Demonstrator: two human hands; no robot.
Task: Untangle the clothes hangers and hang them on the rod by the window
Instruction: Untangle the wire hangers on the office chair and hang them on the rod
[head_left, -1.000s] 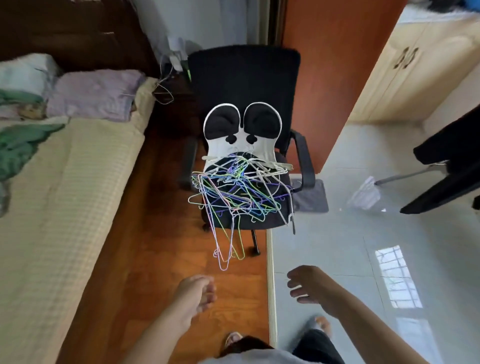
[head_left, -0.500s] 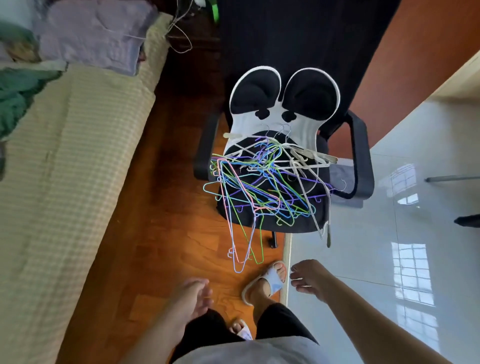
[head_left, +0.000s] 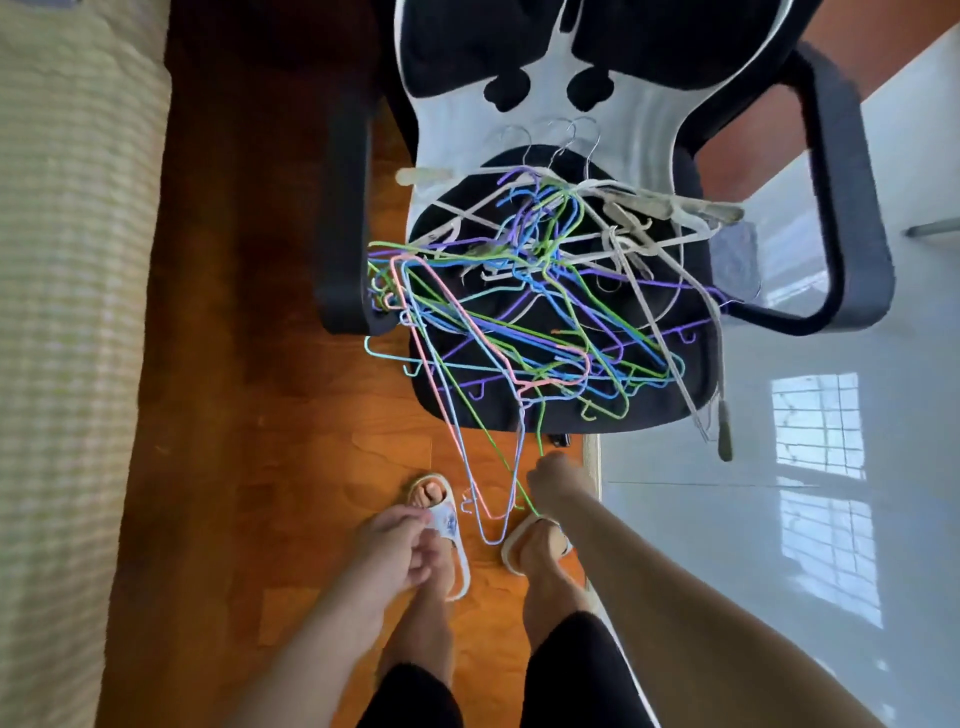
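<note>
Coloured wire hangers (head_left: 524, 317) lie tangled on the black office chair (head_left: 852, 218) at twelve o'clock, several dangling off its front edge, where the right hand (head_left: 558, 480) grips a green hanger (head_left: 540, 441) while the left hand (head_left: 397, 545) hovers at seven o'clock, fingers loosely curled, holding nothing.

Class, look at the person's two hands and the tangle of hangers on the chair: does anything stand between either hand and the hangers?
Nothing visible does. The right hand is already at a green hanger dangling off the chair seat. The left hand hovers lower, open air between it and the tangle of hangers.
</note>
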